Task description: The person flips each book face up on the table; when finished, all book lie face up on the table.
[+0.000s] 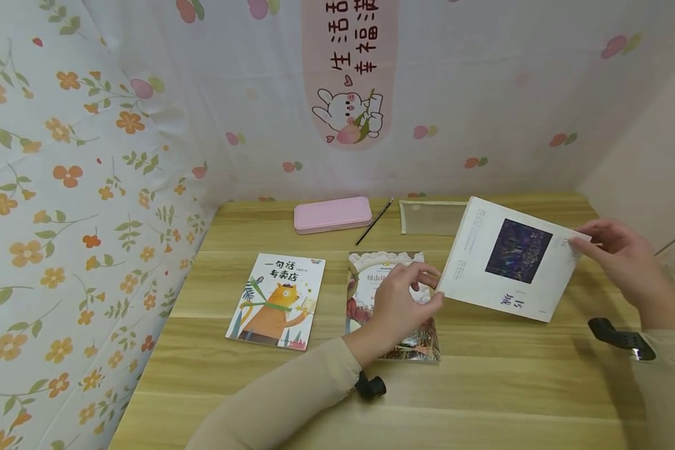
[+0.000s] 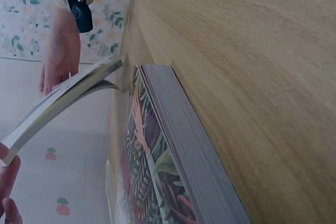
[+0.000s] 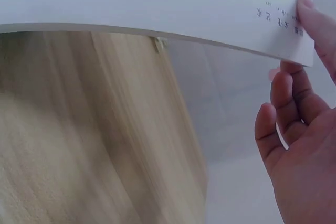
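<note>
Wooden desk (image 1: 500,400) carries orange-cat book (image 1: 277,301) and floral book (image 1: 396,312), above which left hand (image 1: 402,304) and right hand (image 1: 624,256) pinch white book (image 1: 509,265) mid-air by opposite edges with curled fingers; such thin grips could let it slip.

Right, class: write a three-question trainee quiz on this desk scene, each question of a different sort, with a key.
1. True or false: both hands hold the white book above the table.
2. Which book lies under the left hand? A the floral book B the orange cat book
3. What pink thing lies at the table's back edge?

Key: 1 true; 2 A; 3 the pink case. The right hand pinches a corner.
</note>
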The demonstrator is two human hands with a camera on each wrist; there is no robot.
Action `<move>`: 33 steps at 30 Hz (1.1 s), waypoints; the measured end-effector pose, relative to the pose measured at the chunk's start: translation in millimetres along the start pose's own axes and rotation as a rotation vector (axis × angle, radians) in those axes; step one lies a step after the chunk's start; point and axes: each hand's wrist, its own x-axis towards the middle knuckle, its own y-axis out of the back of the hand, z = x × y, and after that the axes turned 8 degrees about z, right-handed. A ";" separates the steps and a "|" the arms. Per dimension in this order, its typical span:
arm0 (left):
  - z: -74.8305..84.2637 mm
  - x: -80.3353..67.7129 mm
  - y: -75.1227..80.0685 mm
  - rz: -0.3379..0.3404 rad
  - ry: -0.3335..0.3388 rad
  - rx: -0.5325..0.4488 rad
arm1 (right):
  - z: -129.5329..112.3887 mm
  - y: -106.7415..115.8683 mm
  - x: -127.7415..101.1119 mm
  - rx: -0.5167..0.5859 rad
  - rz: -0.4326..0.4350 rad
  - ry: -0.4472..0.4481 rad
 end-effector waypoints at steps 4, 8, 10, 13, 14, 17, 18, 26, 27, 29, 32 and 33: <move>1.2 -0.2 -1.4 -0.052 -0.017 0.024 | 3.1 0.0 -1.2 -0.086 -0.038 -0.007; 1.7 -0.5 -3.0 -0.137 0.001 0.088 | 10.8 0.5 -2.3 -0.236 -0.137 0.000; 1.2 -0.5 -4.3 -0.187 0.036 0.116 | 16.0 0.8 -2.7 -0.281 -0.193 0.007; 0.4 -0.8 -7.2 -0.260 0.089 0.161 | 25.0 1.6 -3.7 -0.312 -0.253 0.006; 0.3 -0.8 -8.4 -0.282 0.106 0.176 | 27.9 1.7 -4.0 -0.326 -0.261 0.005; 1.2 -0.1 -11.0 -0.317 0.144 0.228 | 35.9 1.0 -4.7 -0.351 -0.271 0.010; 1.6 0.4 -11.8 -0.321 0.152 0.248 | 38.1 0.3 -4.5 -0.359 -0.272 0.016; 5.1 0.2 -17.7 -0.424 0.176 0.311 | 47.1 -7.6 -8.2 -0.382 -0.327 0.058; 5.8 -0.3 -18.9 -0.441 0.168 0.308 | 47.8 -8.4 -8.4 -0.398 -0.337 0.060; 7.3 -1.7 -21.7 -0.469 0.143 0.307 | 49.2 -10.0 -8.8 -0.418 -0.364 0.052; 10.2 -4.4 -26.2 -0.512 0.107 0.349 | 51.6 -12.5 -9.3 -0.445 -0.384 0.063; 10.8 -5.5 -27.6 -0.531 0.095 0.370 | 52.3 -13.4 -9.6 -0.453 -0.386 0.069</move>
